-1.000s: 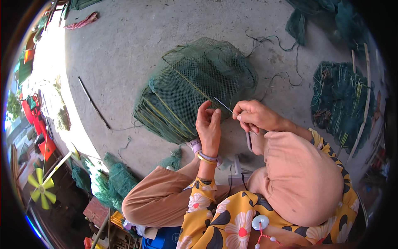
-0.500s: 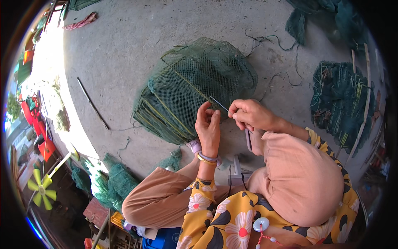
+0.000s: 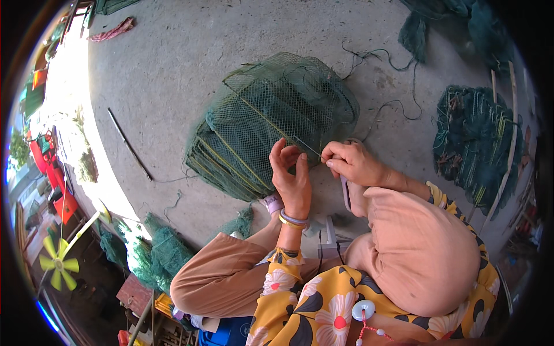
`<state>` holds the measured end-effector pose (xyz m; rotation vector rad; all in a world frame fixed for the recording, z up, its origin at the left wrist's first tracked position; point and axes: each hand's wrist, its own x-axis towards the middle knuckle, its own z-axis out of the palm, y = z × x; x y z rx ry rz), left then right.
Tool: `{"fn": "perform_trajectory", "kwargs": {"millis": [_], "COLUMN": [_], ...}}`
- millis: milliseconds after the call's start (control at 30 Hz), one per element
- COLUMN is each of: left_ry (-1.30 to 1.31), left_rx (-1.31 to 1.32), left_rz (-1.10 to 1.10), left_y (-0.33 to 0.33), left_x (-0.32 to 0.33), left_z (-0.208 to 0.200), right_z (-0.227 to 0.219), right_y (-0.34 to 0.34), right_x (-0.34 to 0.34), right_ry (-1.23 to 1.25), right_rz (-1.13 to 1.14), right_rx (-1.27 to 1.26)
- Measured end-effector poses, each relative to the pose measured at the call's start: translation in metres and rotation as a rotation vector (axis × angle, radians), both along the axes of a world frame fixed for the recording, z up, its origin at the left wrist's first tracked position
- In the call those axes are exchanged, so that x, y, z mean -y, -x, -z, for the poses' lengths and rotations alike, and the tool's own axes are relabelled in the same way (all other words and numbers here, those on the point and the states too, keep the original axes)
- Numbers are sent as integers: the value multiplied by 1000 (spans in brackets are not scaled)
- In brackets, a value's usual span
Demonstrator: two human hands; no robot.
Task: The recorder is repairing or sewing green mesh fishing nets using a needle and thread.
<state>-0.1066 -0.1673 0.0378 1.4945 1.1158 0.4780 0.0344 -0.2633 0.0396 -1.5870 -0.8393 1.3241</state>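
Observation:
A folded green mesh net trap (image 3: 254, 109) with yellow cords along its ribs lies on the concrete floor in front of me. At its near right edge, my right hand (image 3: 353, 163) pinches a thin metal needle (image 3: 307, 147) whose far end points left over the mesh. Close by on the left, my left hand (image 3: 291, 176) has bent fingers, with its thumb apart from the forefinger at the net's near edge. I see nothing between those fingers, though any fine thread would be too small to make out.
A long thin rod (image 3: 130, 144) rests on the floor to the left. Loose dark cord (image 3: 398, 104) trails to the right of the net. Another folded green net (image 3: 476, 144) lies at far right beside wooden poles. Green netting (image 3: 167, 251) is heaped at lower left, near a yellow-green fan (image 3: 58, 264).
The thumb and forefinger of my left hand have spread a little wider. My right hand has shifted slightly to the right with the needle. The net stays in place.

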Motion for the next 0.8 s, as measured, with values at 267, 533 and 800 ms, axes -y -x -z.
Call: {"fn": "perform_trajectory", "kwargs": {"millis": [267,533,800], "left_ry": [-219,-89,-29], "left_rx": [-84,-14,33], "left_rz": [110,49,74], "left_y": [2,-3,-7], "left_x": [-1,3,2], "left_z": [4,4,1], "right_z": [10,19,14], "right_y": [5,8,7], "right_x": [3,5,-12], "right_ry": [-48,-90,-155], "right_rz": [28,100,164], "right_rx": [62,113,329]}}
